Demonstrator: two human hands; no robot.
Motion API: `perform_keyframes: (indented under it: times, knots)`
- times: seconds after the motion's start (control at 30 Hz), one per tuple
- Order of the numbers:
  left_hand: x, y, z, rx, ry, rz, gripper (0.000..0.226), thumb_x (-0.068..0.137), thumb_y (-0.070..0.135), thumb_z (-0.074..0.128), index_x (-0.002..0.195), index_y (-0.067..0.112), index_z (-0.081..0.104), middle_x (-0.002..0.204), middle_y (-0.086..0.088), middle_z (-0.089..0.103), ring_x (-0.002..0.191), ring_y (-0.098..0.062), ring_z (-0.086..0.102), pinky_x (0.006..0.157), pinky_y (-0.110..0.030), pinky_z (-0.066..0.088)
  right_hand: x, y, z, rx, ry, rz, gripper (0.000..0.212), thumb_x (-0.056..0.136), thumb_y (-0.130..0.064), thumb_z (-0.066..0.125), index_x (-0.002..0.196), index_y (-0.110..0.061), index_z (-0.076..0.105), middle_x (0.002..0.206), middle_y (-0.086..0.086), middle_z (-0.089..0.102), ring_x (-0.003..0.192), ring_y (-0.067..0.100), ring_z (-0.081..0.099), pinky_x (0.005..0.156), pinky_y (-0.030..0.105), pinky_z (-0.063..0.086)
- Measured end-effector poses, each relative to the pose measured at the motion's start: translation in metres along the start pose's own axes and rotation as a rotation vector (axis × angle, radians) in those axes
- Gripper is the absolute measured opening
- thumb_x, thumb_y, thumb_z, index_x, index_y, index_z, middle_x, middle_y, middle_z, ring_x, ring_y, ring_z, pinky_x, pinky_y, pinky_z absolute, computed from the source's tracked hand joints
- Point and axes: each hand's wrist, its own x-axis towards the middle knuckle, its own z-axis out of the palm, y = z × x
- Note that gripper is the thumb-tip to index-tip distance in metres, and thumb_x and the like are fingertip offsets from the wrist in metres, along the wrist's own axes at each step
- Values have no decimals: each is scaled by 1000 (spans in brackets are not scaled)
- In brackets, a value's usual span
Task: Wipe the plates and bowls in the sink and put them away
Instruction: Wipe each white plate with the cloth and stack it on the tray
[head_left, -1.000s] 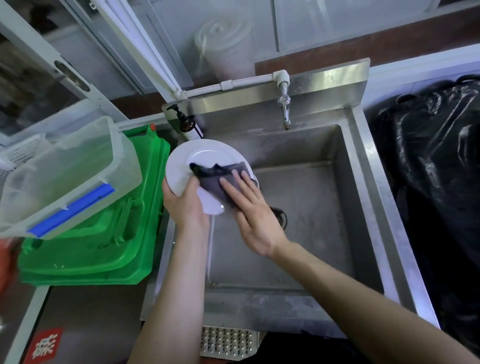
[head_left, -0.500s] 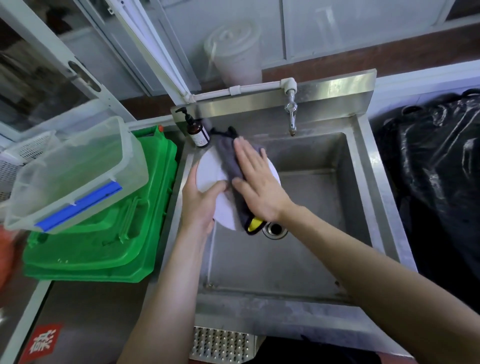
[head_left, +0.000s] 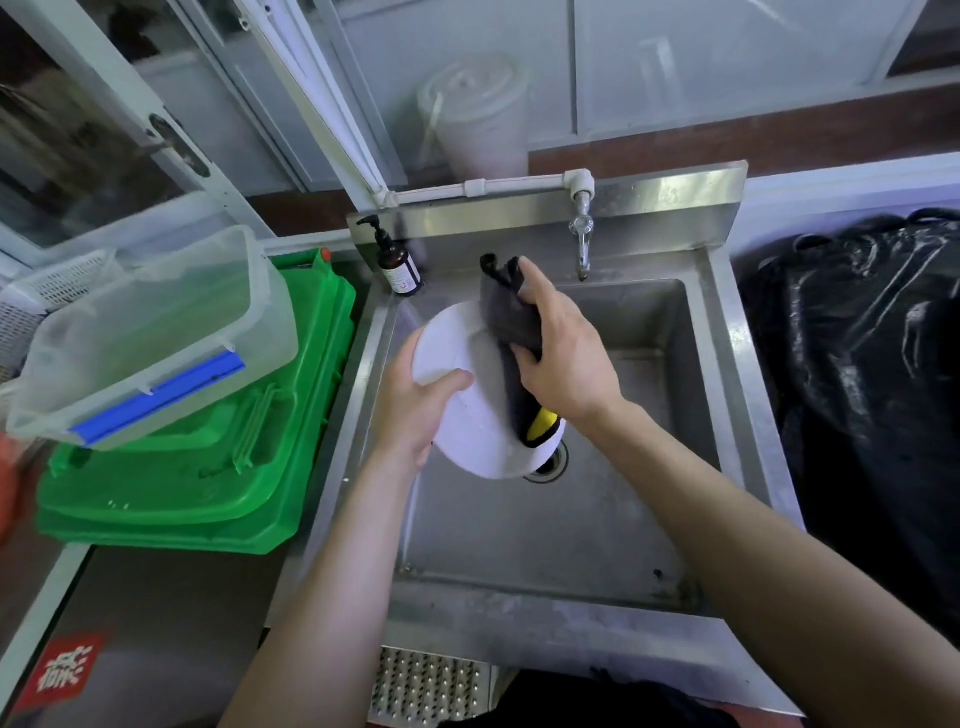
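Over the steel sink (head_left: 737, 364) I hold a white plate (head_left: 467, 410) tilted, its underside toward me. My left hand (head_left: 415, 410) grips the plate's left rim, thumb across the white surface. My right hand (head_left: 561, 358) grips a dark grey cloth (head_left: 511, 317) with a yellow patch near its lower end and holds it against the plate's right side. The cloth's top end sticks up above the plate. No other plates or bowls show in the sink basin.
A tap (head_left: 582, 244) hangs over the sink's back edge, a brown pump bottle (head_left: 397, 265) at the back left corner. Left of the sink, a clear plastic tub (head_left: 156, 332) rests on stacked green crates (head_left: 208, 467). Black bags (head_left: 857, 364) fill the right side.
The plate has been turned over from face up to underside up. My right hand went from pressing the cloth flat to gripping it, and shifted to the plate's right side.
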Motion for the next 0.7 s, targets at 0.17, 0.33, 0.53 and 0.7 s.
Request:
perform_keyframes:
  times: [0.17, 0.33, 0.53, 0.7]
  knots:
    - [2, 2, 8, -216, 88, -39, 58, 83, 2, 75, 137, 22, 69, 115, -9, 82, 110, -32, 78, 89, -45, 66, -11, -15, -10, 19, -223, -312, 57, 98, -23, 67, 152, -11, 54, 146, 2, 65, 136, 20, 58, 112, 38, 47]
    - [-1, 13, 3, -171, -85, -2, 65, 82, 0, 73, 143, 22, 65, 124, -11, 80, 115, -30, 77, 88, -41, 64, 12, 8, -16, -119, -200, -252, 60, 104, -48, 46, 163, -34, 43, 173, -5, 34, 163, 15, 19, 132, 48, 17]
    - [-5, 28, -1, 42, -243, 67, 68, 84, -15, 70, 126, 38, 69, 115, -2, 82, 105, -21, 78, 86, -39, 65, 9, 23, -9, 78, -204, 188, 60, 86, -60, 56, 143, -44, 50, 131, -2, 62, 124, 22, 56, 103, 39, 45]
    - [15, 39, -15, 34, -344, -89, 47, 94, 1, 73, 138, 15, 70, 120, -15, 80, 106, -31, 78, 95, -43, 60, -1, 36, 2, 325, -115, 527, 39, 69, -50, 61, 83, -14, 61, 75, 3, 67, 73, 15, 52, 68, 37, 46]
